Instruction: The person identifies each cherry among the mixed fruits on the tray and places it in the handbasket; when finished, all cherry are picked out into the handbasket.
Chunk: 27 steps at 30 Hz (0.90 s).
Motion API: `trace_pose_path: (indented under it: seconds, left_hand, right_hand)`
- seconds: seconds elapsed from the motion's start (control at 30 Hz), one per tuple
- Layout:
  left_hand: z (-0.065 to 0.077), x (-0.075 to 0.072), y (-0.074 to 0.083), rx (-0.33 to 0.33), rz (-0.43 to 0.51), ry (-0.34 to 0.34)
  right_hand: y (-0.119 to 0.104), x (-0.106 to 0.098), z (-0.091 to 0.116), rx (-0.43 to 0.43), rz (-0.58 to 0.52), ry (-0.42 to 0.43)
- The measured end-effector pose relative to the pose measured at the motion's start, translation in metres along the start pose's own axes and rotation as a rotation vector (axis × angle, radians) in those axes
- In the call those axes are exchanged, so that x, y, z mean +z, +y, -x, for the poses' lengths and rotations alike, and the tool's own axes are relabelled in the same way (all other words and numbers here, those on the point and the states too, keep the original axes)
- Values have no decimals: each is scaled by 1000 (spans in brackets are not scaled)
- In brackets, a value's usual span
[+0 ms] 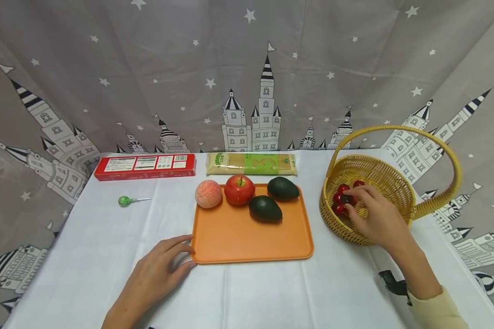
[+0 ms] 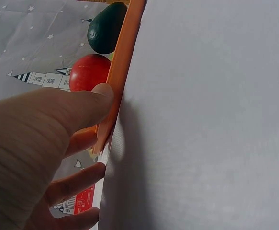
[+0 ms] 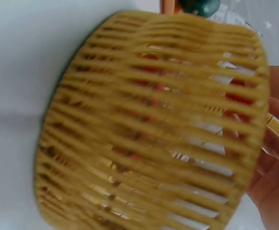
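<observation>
My left hand (image 1: 158, 269) rests at the near left corner of an orange tray (image 1: 247, 242), its fingertips and thumb touching the rim. A pinkish peach (image 1: 208, 194), a red apple (image 1: 239, 190) and two dark green avocados (image 1: 265, 209) are along the tray's far side. On the right, my right hand (image 1: 376, 217) reaches into a yellow wicker basket (image 1: 364, 161) holding several red cherries (image 1: 338, 209). Thumb and forefinger pinch a dark red cherry (image 1: 346, 199) there. Seen from the right wrist, red fruit (image 3: 239, 93) shows through the basket's slats beside the fingers.
A red box (image 1: 146, 173) lies at the back left, with a green lollipop (image 1: 125, 201) in front of it. Behind the tray is a packet of noodles (image 1: 251, 164). The basket's tall handle (image 1: 456, 169) arches over its opening. A castle-print curtain hangs behind the white tabletop.
</observation>
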<state>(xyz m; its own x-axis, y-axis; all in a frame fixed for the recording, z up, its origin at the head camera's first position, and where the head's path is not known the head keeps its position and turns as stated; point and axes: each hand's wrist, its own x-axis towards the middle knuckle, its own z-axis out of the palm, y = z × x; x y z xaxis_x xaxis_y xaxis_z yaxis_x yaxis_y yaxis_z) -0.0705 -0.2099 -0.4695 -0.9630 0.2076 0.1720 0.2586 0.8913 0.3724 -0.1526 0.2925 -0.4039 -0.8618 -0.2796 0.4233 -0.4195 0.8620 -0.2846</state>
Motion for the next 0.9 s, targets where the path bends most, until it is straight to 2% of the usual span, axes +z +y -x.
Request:
trace_pose_path:
  seconds: [0.3, 0.57, 0.9]
  left_hand:
    - [1, -1, 0, -3, -3, 3]
    - [1, -1, 0, -7, -2, 2]
    - [0, 0, 0, 0, -12, -8]
  right_hand:
    - [26, 5, 1, 17, 44, -5]
    - [42, 9, 1, 110, 27, -105]
    - [47, 8, 2, 207, 30, -230]
